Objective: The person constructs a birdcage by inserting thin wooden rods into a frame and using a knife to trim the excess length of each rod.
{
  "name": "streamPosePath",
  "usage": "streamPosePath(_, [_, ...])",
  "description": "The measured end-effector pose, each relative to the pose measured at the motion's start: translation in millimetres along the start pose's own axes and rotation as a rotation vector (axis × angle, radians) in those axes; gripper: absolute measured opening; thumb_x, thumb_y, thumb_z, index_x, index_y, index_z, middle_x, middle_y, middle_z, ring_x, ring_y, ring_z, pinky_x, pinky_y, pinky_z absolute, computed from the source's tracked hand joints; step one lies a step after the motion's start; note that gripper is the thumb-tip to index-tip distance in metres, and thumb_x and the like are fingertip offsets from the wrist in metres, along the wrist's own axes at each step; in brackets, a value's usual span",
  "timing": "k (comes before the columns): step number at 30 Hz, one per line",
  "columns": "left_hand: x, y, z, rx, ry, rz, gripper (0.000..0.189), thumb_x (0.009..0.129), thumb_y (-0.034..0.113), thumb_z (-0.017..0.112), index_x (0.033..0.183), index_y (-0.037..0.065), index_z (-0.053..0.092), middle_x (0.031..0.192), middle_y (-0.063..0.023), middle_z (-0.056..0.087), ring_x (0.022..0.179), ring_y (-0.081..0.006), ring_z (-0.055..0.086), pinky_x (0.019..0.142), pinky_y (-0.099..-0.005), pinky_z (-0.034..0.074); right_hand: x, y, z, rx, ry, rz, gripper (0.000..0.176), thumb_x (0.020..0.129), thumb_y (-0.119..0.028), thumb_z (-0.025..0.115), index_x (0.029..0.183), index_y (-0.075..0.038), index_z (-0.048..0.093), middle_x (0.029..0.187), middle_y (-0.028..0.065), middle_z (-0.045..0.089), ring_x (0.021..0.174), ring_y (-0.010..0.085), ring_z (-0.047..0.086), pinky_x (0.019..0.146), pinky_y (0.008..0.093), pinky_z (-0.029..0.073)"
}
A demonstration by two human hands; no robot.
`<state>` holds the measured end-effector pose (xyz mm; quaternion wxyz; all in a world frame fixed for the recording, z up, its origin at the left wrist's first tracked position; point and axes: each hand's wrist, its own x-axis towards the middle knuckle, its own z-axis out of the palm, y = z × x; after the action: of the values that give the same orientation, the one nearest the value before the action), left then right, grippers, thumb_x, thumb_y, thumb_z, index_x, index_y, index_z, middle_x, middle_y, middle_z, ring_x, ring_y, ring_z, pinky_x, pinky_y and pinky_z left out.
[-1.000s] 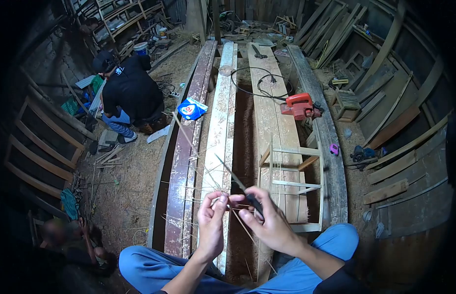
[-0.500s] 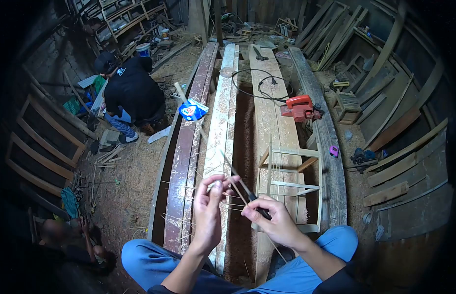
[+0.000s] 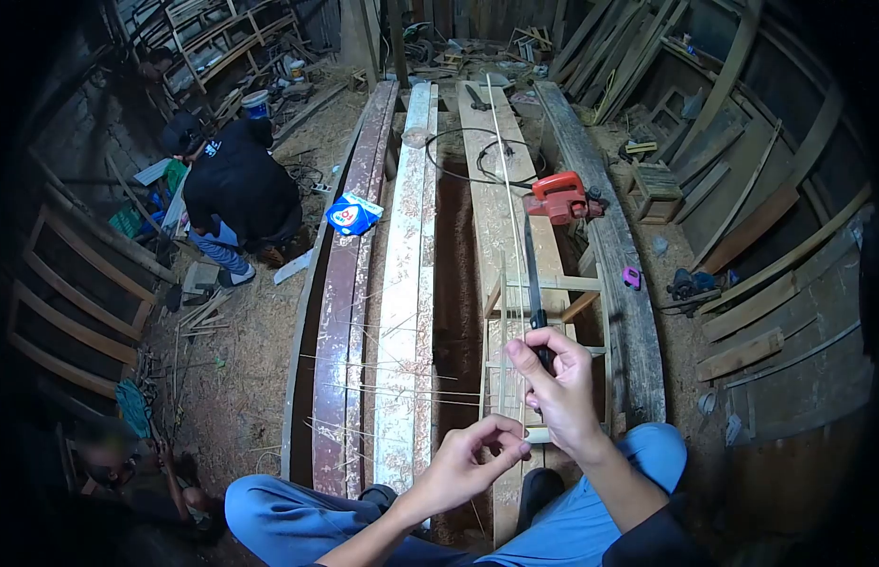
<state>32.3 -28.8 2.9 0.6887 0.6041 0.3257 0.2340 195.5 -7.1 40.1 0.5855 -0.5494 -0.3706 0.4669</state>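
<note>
My right hand (image 3: 564,392) is closed around the black handle of a knife (image 3: 532,269), its long blade pointing up and away from me. A long, thin wooden strip (image 3: 507,189) runs beside the blade and stretches far forward over the planks. Lower down, my left hand (image 3: 472,463) pinches the near end of this strip between thumb and fingers. Just beyond my hands, a small wooden frame (image 3: 567,283) stands on the right-hand plank. Several thin sticks (image 3: 401,388) lie crosswise over the planks to the left.
Long planks (image 3: 401,274) strewn with shavings extend ahead, with a dark gap between them. A red power tool (image 3: 562,198), its black cord (image 3: 439,170), a pink tape measure (image 3: 631,277) and a blue packet (image 3: 352,215) lie on them. A person (image 3: 241,180) crouches at left; another sits lower left.
The strip has swung from slanting leftward to pointing nearly straight ahead. My left hand has moved down and right. My right hand has risen slightly, and the knife now points more upright.
</note>
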Motion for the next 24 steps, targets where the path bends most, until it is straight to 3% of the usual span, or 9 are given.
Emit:
streamPosePath(4, [-3,-1,-4,-0.213,0.064,0.017,0.022,0.097,0.011,0.063,0.116,0.000,0.062,0.092,-0.0031,0.069,0.082,-0.0050,0.060,0.071,-0.0215,0.048,3,2,4,-0.012,-0.019,0.043,0.017,0.091,-0.021,0.073,0.093,-0.007,0.063,0.070,-0.0081,0.052,0.053,-0.0030,0.041,0.042,0.0167,0.031])
streamPosePath(6, [-4,3,-13,-0.277,0.125,0.027,0.022,0.099,0.007,0.060,0.118,-0.003,0.058,0.090,-0.0031,0.066,0.084,-0.0079,0.061,0.077,-0.0233,0.049,4,11,5,-0.116,-0.062,-0.036,0.022,0.091,-0.022,0.073,0.091,0.000,0.068,0.083,0.0019,0.060,0.075,0.0060,0.054,0.066,0.0233,0.044])
streamPosePath(7, [-6,6,-18,-0.264,0.150,0.040,0.022,0.099,0.008,0.060,0.118,-0.003,0.058,0.090,-0.0031,0.065,0.084,-0.0079,0.061,0.077,-0.0236,0.050,3,12,7,-0.129,-0.091,0.013,0.022,0.089,-0.021,0.075,0.091,0.000,0.069,0.088,0.0038,0.060,0.084,0.0090,0.054,0.077,0.0260,0.043])
streamPosePath(11, [-12,10,-34,-0.285,0.221,0.053,0.021,0.100,0.009,0.059,0.117,-0.003,0.058,0.089,-0.0029,0.065,0.083,-0.0079,0.061,0.076,-0.0241,0.050,-2,13,21,-0.141,-0.219,0.010,0.019,0.088,-0.019,0.074,0.091,-0.001,0.070,0.087,0.0027,0.059,0.082,0.0086,0.054,0.074,0.0245,0.042])
streamPosePath(17, [-18,5,-44,-0.366,0.197,0.033,0.026,0.102,0.018,0.057,0.118,-0.001,0.058,0.087,-0.0060,0.067,0.079,-0.0101,0.063,0.072,-0.0252,0.049,-4,10,30,-0.124,-0.161,0.041,0.017,0.089,-0.016,0.074,0.090,0.000,0.069,0.087,0.0015,0.060,0.078,0.0068,0.053,0.071,0.0228,0.042])
streamPosePath(21, [-22,7,-43,-0.445,0.083,0.014,0.030,0.103,0.018,0.052,0.127,0.000,0.053,0.091,-0.0085,0.068,0.081,-0.0123,0.063,0.073,-0.0256,0.049,1,4,30,0.021,-0.079,0.051,0.013,0.093,-0.017,0.071,0.092,-0.005,0.064,0.064,-0.0089,0.049,0.050,-0.0027,0.036,0.043,0.0181,0.025])
streamPosePath(24, [-24,8,-43,-0.479,0.028,0.013,0.031,0.104,0.018,0.049,0.130,0.001,0.049,0.095,-0.0110,0.067,0.086,-0.0147,0.063,0.076,-0.0259,0.049,2,2,29,0.048,-0.026,0.051,0.014,0.093,-0.018,0.070,0.092,-0.005,0.064,0.063,-0.0098,0.047,0.049,-0.0027,0.034,0.043,0.0180,0.024])
